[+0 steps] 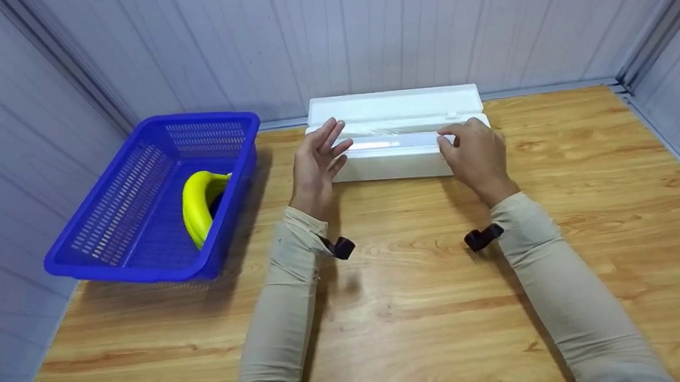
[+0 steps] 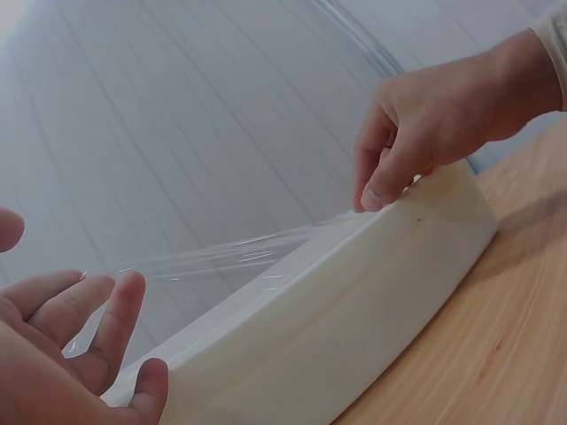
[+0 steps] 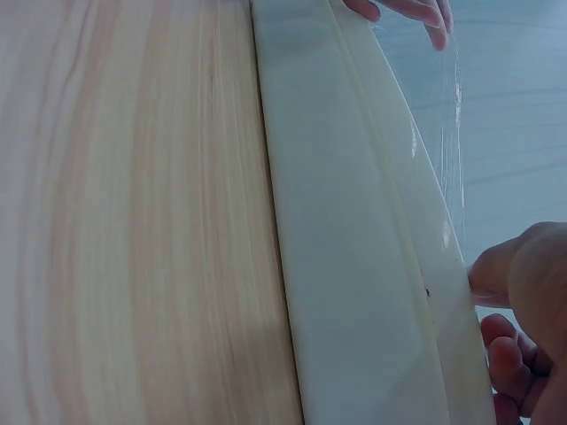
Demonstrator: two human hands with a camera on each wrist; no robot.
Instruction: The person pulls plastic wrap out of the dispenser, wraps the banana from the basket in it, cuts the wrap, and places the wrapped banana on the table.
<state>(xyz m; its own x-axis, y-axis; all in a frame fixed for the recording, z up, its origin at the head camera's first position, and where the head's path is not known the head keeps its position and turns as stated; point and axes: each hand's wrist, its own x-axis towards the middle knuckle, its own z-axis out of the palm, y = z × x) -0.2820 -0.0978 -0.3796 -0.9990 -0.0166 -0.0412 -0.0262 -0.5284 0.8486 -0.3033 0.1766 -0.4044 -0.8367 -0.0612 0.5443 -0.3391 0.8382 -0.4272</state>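
A long white cling film box (image 1: 394,167) stands at the back of the table, its lid (image 1: 394,105) tipped back. Clear cling film (image 2: 221,255) stretches in a thin sheet above the box between both hands. My right hand (image 1: 479,154) pinches the film between thumb and forefinger at the box's right end. At the left end my left hand (image 1: 315,168) has its fingers spread and loosely bent, palm turned inward. In the left wrist view the film runs up to the fingers (image 2: 120,323) of that hand.
A blue plastic basket (image 1: 144,274) stands on the left of the wooden table (image 1: 407,317), with yellow bananas (image 1: 198,205) and a dark object partly hidden inside. A ribbed pale wall (image 1: 378,35) rises right behind the box. Each wrist wears a black camera strap.
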